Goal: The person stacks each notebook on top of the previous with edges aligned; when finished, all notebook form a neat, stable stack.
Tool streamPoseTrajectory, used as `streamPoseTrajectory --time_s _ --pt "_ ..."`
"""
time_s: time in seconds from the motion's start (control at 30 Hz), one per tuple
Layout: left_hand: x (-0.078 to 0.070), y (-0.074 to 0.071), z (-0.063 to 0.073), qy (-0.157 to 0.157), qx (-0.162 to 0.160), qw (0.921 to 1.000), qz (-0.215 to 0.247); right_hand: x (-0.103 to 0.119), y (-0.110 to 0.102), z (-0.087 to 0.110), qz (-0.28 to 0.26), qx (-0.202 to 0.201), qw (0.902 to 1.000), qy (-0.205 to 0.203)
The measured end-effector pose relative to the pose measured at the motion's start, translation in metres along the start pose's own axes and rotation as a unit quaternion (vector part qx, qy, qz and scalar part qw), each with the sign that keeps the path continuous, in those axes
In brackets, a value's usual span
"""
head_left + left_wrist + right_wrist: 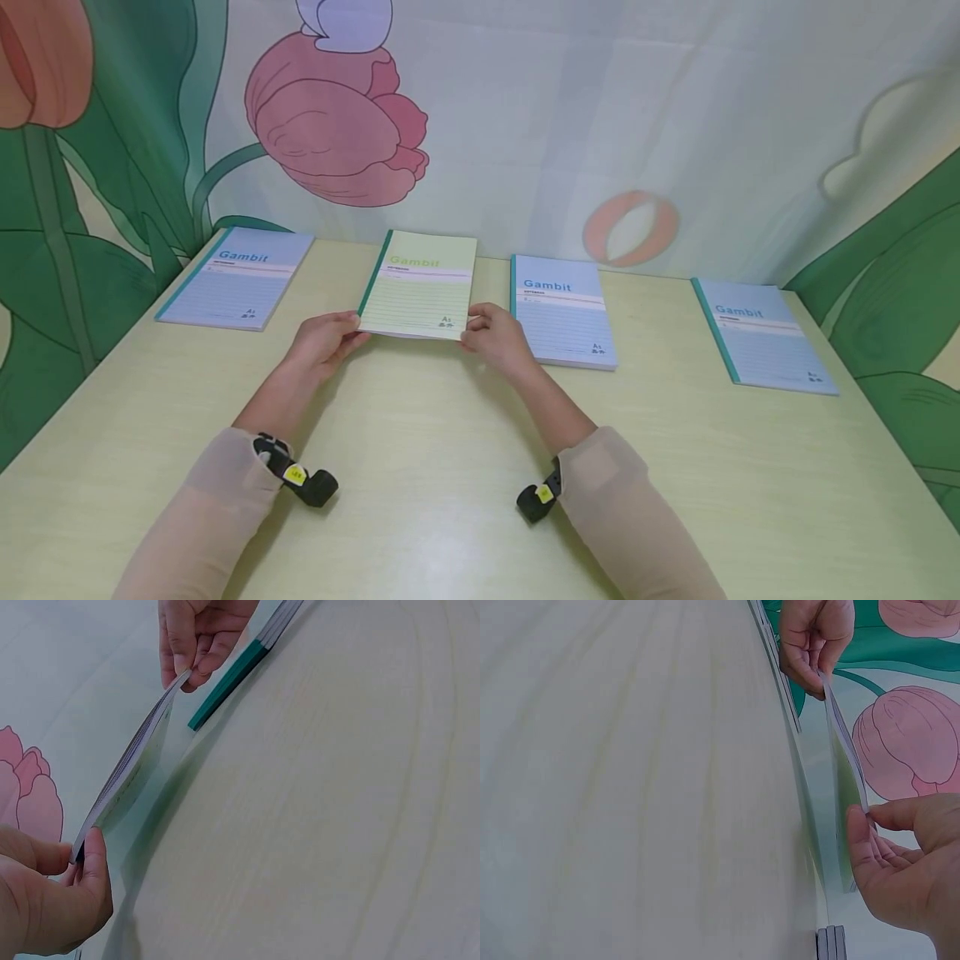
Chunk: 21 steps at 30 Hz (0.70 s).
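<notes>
A pale yellow-green notebook (420, 292) with a green spine and "Gambit" on its cover is held by both hands in the head view. My left hand (326, 342) pinches its near left corner between thumb and fingers, while my right hand (497, 337) pinches the near right corner. Both wrist views show the notebook (139, 761) slightly bowed, its near edge raised above the table. Just right of my right hand lies a blue notebook (564, 321) with a thick, layered edge.
Another blue notebook (232, 283) lies at the table's back left, and one more blue notebook (765, 333) at the right. Behind the pale wooden table (420, 467) hangs a curtain (525, 125) printed with flowers and leaves. Each forearm wears a strapped black camera (318, 487).
</notes>
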State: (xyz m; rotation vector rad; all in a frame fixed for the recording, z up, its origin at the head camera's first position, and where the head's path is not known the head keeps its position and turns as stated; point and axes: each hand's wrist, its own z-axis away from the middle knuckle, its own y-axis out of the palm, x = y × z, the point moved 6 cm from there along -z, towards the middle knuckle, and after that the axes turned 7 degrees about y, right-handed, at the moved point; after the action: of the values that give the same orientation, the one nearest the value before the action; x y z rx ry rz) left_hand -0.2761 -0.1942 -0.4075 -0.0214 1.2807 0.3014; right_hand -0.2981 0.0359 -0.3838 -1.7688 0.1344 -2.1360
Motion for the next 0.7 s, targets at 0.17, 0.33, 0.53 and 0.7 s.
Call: streamPoseTrajectory --time_s 0.17,0.33,0.53,0.7 --pt "0.001 0.004 0.001 0.002 0.007 0.9999 -0.008 -0.001 -0.004 0.001 -0.002 -0.001 1.0000 -0.003" --pt "0.002 0.007 0.001 0.001 0.009 0.9998 -0.015 0.000 -0.008 0.002 0.008 -0.004 1.0000 -0.005" --pt "0.003 0.011 -0.001 0.005 0.015 0.9998 -0.015 -0.002 -0.013 0.001 0.014 -0.004 0.9999 -0.004" --pt "0.004 0.014 -0.002 0.003 0.018 0.9997 -0.015 -0.004 -0.016 0.001 0.011 -0.003 0.9999 -0.001"
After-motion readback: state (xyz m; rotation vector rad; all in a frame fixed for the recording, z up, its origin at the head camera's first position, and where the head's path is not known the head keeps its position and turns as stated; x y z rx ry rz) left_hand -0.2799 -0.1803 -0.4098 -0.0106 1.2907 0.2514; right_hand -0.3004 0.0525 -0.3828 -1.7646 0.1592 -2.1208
